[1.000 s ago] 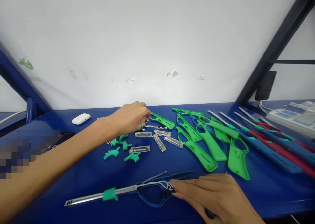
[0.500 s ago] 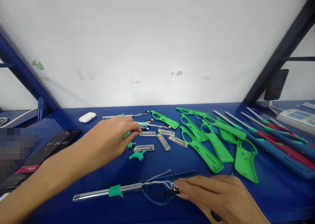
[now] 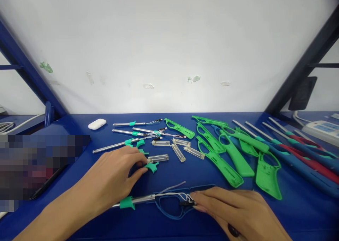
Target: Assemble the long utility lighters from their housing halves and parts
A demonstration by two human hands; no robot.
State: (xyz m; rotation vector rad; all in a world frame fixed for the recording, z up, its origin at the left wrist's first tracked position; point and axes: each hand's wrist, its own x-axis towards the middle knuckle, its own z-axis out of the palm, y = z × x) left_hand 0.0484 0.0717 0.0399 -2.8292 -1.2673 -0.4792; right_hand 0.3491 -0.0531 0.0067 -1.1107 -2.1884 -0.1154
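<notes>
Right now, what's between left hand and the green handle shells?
In the head view, a teal curved piece sits at the thumb tip of the left hand; clear tanks lie scattered between there and the green handle shells.

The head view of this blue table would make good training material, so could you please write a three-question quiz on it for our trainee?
1. True or false: the right hand covers part of the blue casing.
2. How many clear tanks are visible on the table?
3. What colour is the fitting on the foremost silver tube? a) red b) green c) white

Key: 1. True; 2. Five; 3. b
</notes>
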